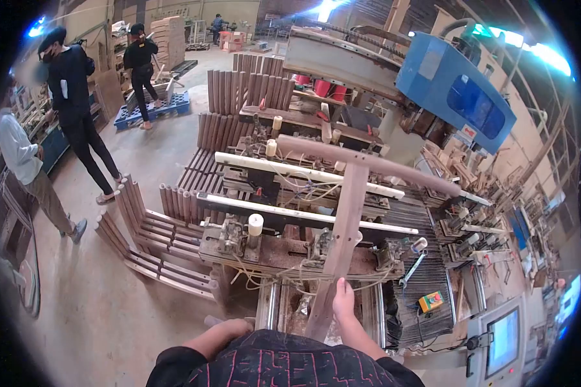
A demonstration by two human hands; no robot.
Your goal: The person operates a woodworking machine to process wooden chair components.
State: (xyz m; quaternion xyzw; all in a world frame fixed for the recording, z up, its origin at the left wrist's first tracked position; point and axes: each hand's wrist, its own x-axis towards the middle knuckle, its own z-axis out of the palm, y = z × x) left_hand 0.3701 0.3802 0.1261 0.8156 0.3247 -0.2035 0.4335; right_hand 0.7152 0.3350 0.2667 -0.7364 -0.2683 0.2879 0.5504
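Observation:
My right hand (344,300) is closed around the lower part of a brown T-shaped wooden frame (347,232). Its flat post leans up and away from me, and a long rounded bar crosses its far end above the machine. My left hand (239,327) is low beside my waist, near a small greyish rounded end; its fingers are hidden. Beneath the wooden frame is a machine fixture (290,255) with clamps, thin hoses and a pale cylinder (255,225). Two pale strips (310,215) run across the fixture beyond.
Stacked slatted wooden frames (168,238) stand to the left. A blue machine head (458,90) hangs at upper right. A wrench (414,267), a yellow button box (430,301) and a control screen (503,342) are on the right. Several people (77,90) stand at left and behind.

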